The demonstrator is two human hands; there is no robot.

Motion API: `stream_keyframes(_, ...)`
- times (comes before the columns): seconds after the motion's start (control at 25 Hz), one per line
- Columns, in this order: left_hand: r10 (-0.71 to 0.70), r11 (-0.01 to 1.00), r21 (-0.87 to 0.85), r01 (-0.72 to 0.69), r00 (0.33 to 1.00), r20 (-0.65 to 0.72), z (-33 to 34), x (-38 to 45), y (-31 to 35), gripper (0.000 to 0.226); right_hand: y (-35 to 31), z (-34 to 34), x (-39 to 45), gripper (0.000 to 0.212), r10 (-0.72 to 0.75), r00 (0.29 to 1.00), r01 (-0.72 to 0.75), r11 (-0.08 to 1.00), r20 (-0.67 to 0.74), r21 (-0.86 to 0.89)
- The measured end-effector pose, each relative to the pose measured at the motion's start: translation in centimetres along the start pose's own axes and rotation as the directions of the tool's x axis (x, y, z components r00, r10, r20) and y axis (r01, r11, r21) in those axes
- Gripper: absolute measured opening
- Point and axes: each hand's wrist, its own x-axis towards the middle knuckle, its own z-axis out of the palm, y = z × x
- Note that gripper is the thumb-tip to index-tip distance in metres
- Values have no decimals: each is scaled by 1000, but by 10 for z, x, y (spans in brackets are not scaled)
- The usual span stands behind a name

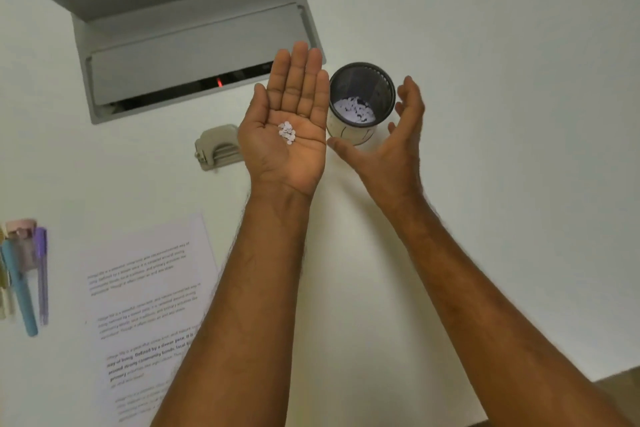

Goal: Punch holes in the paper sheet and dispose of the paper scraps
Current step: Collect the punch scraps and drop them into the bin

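My left hand (289, 128) is held flat, palm up, above the white table, with a small pile of round white paper scraps (287, 132) resting in the palm. Just to its right stands a dark mesh cup (362, 80) with more paper scraps (353, 110) at its bottom. My right hand (391, 146) curls around the cup's right and near side, fingers spread, thumb by the cup's base; whether it touches the cup I cannot tell. A grey hole punch (216, 148) lies left of my left hand. The printed paper sheet (149, 302) lies at the lower left, partly under my left forearm.
A grey cable box (187, 28) with its lid raised is set into the table at the back left, a red light inside. Several pens and markers (26, 274) lie at the left edge. The table's front edge (616, 374) shows at the lower right.
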Motion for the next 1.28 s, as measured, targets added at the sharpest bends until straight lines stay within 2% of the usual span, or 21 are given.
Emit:
stream_keyframes(0.16, 103, 960, 267, -86, 993, -51, 26, 27, -10, 55, 6, 7, 14, 113, -81, 997, 82, 996, -15, 41)
stream_keyframes(0.28, 182, 836, 533, -130, 982, -47, 40, 40, -23, 67, 7, 7, 20, 99, -101, 994, 103, 992, -36, 70)
stream_keyframes(0.36, 223, 701, 696, -158, 975, -3, 45, 45, -33, 77, 8, 5, 22, 95, -110, 993, 112, 991, -33, 72)
stream_keyframes(0.52, 228, 320, 913, -253, 956, 185, 37, 53, -50, 89, 6, 4, 21, 93, -85, 996, 86, 995, -13, 55)
stream_keyframes(0.6, 198, 204, 934, -293, 947, 254, 29, 53, -54, 83, 6, 5, 21, 91, -69, 998, 69, 996, -5, 58)
stream_keyframes(0.76, 167, 195, 917, -347, 933, 318, 25, 56, -60, 75, 10, 6, 22, 91, -69, 998, 68, 993, 7, 98)
stream_keyframes(0.8, 167, 152, 921, -358, 928, 333, 26, 56, -61, 73, 11, 7, 22, 91, -68, 998, 67, 992, 10, 106)
stream_keyframes(0.88, 199, 0, 931, -366, 912, 359, 29, 58, -61, 58, 11, 8, 22, 91, -65, 998, 62, 990, 22, 125)
stream_keyframes(0.96, 286, -114, 906, -407, 860, 422, 28, 59, -61, 39, 13, 9, 24, 90, -65, 997, 59, 988, 41, 143)
stream_keyframes(1.04, 419, -86, 902, -422, 807, 417, 29, 62, -63, 30, 13, 9, 25, 89, -62, 997, 55, 988, 46, 146)
stream_keyframes(1.12, 512, -72, 906, -418, 764, 393, 29, 65, -65, 33, 14, 9, 25, 90, -57, 998, 51, 988, 39, 147)
stream_keyframes(1.28, 523, -122, 900, -417, 744, 416, 31, 62, -74, 43, 17, 11, 24, 91, -35, 997, 20, 975, 64, 221)
